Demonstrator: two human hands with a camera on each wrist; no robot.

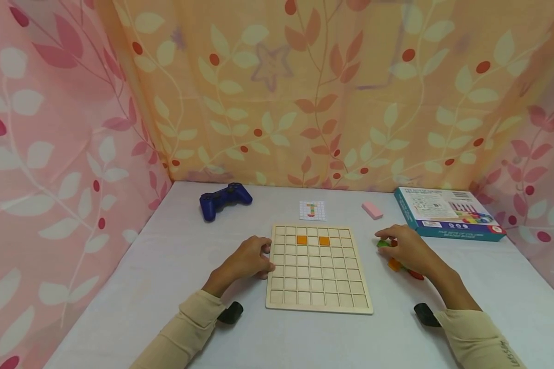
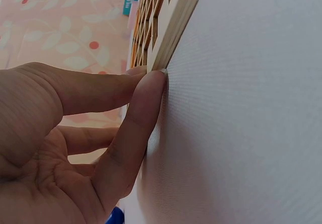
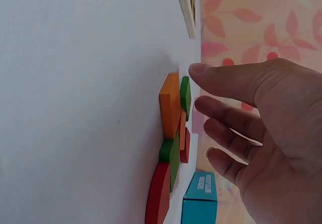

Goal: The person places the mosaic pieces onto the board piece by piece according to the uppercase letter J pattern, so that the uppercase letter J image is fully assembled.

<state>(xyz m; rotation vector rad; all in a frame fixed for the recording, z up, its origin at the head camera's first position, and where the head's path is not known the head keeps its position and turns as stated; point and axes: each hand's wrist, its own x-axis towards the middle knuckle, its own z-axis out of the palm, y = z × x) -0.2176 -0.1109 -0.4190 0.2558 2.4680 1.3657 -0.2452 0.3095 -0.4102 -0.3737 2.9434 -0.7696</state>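
Note:
A pale wooden grid board [image 1: 315, 269] lies on the white table, with two orange square tiles [image 1: 302, 240] in one of its far rows. At its left edge my left hand [image 1: 249, 258] grips the rim; the left wrist view has thumb and finger [image 2: 146, 95] meeting on that edge. Over a small pile of wooden pieces right of the board hovers my right hand [image 1: 408, 248], holding nothing, its fingers loosely bent. An orange piece [image 3: 170, 105], a green piece [image 3: 185, 97] and a red piece [image 3: 159, 194] show in the right wrist view, just beside the fingertips.
Behind the board lies a small printed card [image 1: 312, 210] with a coloured J-shaped pattern. A pink block [image 1: 372, 210] is to its right. The teal box [image 1: 448, 212] stands at the back right, a blue game controller [image 1: 225, 200] at the back left. Patterned curtains surround the table.

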